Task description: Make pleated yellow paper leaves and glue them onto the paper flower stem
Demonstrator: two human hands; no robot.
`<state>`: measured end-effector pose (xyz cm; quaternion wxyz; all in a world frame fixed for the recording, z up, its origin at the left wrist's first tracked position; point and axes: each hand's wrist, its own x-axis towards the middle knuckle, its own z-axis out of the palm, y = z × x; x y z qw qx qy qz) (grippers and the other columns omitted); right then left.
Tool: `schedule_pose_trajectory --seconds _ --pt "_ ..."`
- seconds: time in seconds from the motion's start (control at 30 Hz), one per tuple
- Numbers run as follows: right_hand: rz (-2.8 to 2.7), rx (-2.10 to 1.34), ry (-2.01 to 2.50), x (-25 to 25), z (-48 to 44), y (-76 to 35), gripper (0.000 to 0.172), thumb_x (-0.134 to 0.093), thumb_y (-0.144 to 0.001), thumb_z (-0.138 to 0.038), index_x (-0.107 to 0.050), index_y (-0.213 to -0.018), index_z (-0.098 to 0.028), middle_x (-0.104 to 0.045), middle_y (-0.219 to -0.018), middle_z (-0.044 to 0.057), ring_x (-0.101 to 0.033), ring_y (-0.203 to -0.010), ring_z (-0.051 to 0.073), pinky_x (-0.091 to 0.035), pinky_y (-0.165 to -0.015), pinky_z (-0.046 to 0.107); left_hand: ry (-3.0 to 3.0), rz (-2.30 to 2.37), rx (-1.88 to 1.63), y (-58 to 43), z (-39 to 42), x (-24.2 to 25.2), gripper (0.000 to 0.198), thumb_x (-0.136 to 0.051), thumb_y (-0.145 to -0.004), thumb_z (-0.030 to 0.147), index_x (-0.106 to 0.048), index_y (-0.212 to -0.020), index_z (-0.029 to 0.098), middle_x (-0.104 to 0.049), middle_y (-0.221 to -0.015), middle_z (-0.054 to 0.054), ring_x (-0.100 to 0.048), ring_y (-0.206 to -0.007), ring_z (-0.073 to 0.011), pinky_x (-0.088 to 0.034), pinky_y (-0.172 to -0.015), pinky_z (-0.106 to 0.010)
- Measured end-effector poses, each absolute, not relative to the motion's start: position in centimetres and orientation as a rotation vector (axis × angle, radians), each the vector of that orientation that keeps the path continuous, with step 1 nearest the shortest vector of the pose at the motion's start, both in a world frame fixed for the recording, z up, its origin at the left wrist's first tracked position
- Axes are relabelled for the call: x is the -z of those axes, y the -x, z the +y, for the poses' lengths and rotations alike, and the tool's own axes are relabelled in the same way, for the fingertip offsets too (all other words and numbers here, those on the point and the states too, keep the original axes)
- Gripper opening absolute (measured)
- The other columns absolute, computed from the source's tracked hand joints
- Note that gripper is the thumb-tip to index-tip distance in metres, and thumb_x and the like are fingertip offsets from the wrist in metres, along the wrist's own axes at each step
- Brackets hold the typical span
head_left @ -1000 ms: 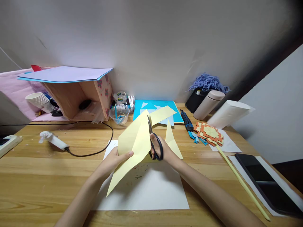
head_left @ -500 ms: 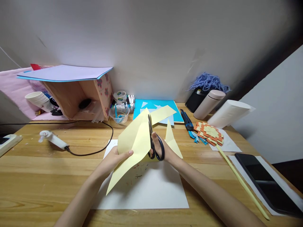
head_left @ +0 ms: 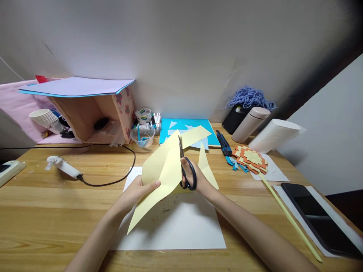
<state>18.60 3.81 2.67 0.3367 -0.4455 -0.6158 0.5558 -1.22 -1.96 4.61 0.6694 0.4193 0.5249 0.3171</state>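
My left hand (head_left: 135, 192) pinches the lower left part of a pale yellow paper sheet (head_left: 161, 170), thumb on top, holding it up above the table. My right hand (head_left: 198, 179) grips black-handled scissors (head_left: 185, 168), fingers through the loops, blades pointing away from me and running up through the sheet. The cut has split the paper near its far edge, with one flap to the right (head_left: 206, 168) leaning toward the table. Under both hands lies a white sheet (head_left: 181, 226) on the wooden table (head_left: 56, 204).
A glue gun (head_left: 64, 167) with black cord lies at left. Behind stand a wooden box (head_left: 90, 115) topped with lilac paper, paper cups (head_left: 45, 119), a plastic cup (head_left: 142, 138), blue card (head_left: 211, 132), a utility knife (head_left: 224, 145), an orange-yellow paper flower (head_left: 251, 158), a tablet (head_left: 320, 219).
The scissors have crept slightly farther up the yellow sheet and my right hand has shifted a little forward. My left hand keeps the same hold.
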Motion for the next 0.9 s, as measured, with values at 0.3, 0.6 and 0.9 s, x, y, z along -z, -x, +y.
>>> schedule_pose_trajectory --seconds 0.3,0.6,0.9 --pt "-1.666 -1.412 1.182 -2.93 3.80 -18.79 0.072 -0.014 -0.076 -0.077 -0.045 -0.046 -0.019 -0.045 -0.037 0.000 -0.050 -0.035 0.011 -0.043 -0.041 0.023 -0.968 1.239 -0.705 1.35 -1.94 -4.43 0.050 -0.071 -0.068 0.043 -0.061 -0.109 0.016 -0.070 -0.093 -0.007 -0.065 -0.079 -0.0214 -0.049 -0.063 -0.026" --pt "-1.633 -1.456 1.201 -2.76 4.02 -18.82 0.070 -0.020 -0.073 -0.080 -0.044 -0.049 -0.019 -0.043 -0.036 -0.002 -0.049 -0.033 0.010 -0.041 -0.038 0.021 -0.971 1.254 -0.690 1.19 -1.89 -4.63 0.053 -0.071 -0.067 0.045 -0.061 -0.110 0.016 -0.070 -0.094 -0.008 -0.065 -0.079 -0.0213 -0.049 -0.063 -0.026" --pt "-1.614 -1.442 1.194 -2.74 4.05 -18.96 0.070 -0.015 -0.075 -0.078 -0.044 -0.053 -0.018 -0.045 -0.040 -0.002 -0.050 -0.035 0.010 -0.042 -0.040 0.021 -0.967 1.207 -0.669 1.24 -2.01 -4.49 0.060 -0.070 -0.069 0.044 -0.055 -0.120 0.016 -0.070 -0.094 -0.008 -0.065 -0.078 -0.0211 -0.049 -0.062 -0.026"
